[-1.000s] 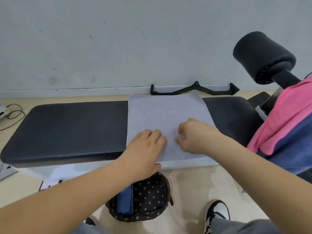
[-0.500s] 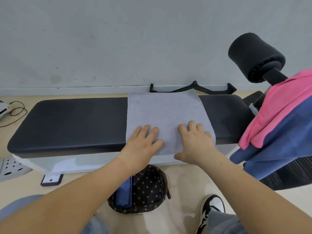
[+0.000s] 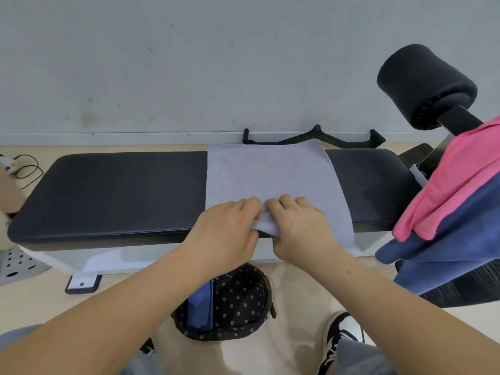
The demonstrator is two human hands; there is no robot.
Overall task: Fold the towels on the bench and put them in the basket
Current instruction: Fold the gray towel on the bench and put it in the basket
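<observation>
Grey towel (image 3: 270,180) lay spread flat across the black padded bench (image 3: 121,190), its far edge reaching the bench's back edge, its near edge at the front edge. Middle of that near edge was bunched up into a small ridge. Left hand (image 3: 230,234) and right hand (image 3: 300,234) sat side by side, nearly touching, both closed in a pinch on the ridge: fingers curled over the top of the cloth, thumbs tucked beneath the fold. Rest of the towel stretched away beyond the knuckles, smooth.

Below the hands, on the floor just in front of the bench, stood the dark dotted basket (image 3: 243,301), a folded blue towel (image 3: 201,307) upright inside against its left wall. To the right, a pink towel (image 3: 454,182) and a navy towel (image 3: 454,244) hung draped over the bench's raised end, under the black foam roller (image 3: 424,82). A black handle bar (image 3: 313,138) lay along the wall behind.
</observation>
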